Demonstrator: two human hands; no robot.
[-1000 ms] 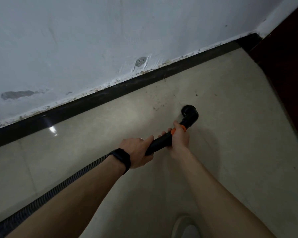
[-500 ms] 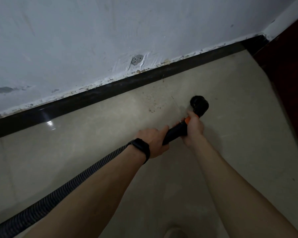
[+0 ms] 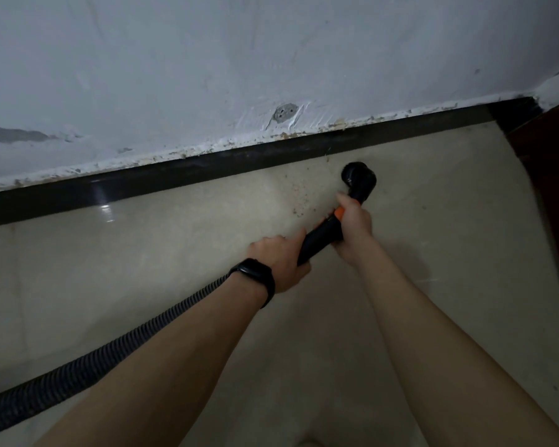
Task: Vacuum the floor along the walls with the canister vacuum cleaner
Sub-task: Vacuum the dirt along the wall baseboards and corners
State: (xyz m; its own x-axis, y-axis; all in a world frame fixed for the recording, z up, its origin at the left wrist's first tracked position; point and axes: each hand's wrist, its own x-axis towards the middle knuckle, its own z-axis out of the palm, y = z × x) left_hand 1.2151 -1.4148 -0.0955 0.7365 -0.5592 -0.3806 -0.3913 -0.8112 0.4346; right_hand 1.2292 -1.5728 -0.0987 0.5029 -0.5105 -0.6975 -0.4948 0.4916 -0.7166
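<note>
Both hands are gripping the black vacuum tube (image 3: 320, 238). Left hand (image 3: 279, 262), wearing a black wristband (image 3: 255, 280), is curling its fingers round the rear end of the tube, where the ribbed hose (image 3: 110, 353) is joining it. Right hand (image 3: 352, 230) is clenching the tube further forward, at 2 o'clock from the left hand, beside the orange ring (image 3: 338, 214). The hands are sitting close together, not touching.

The tube is pointing toward 1 o'clock and ending in a round black nozzle (image 3: 359, 180). The nozzle is sitting low over the beige tile floor (image 3: 175, 253), at 1 o'clock from frame centre. It is near the dark baseboard (image 3: 207, 171) but apart from it; cannot tell whether it is touching the floor.

The hose is trailing from the left hand toward 8 o'clock, partly hidden under the left forearm, and running off the frame's left edge. Brownish debris specks (image 3: 299, 195) are lying on the tile just beside the nozzle, at its 9 o'clock.

The baseboard is running along the foot of the white wall (image 3: 271, 59), slanting from 9 o'clock up to 2 o'clock. The wall is showing chipped paint along its lower edge and a round grey patch (image 3: 284, 112) at 12 o'clock from the debris. A dark reddish-brown panel (image 3: 555, 156) is standing at the 3 o'clock edge.
</note>
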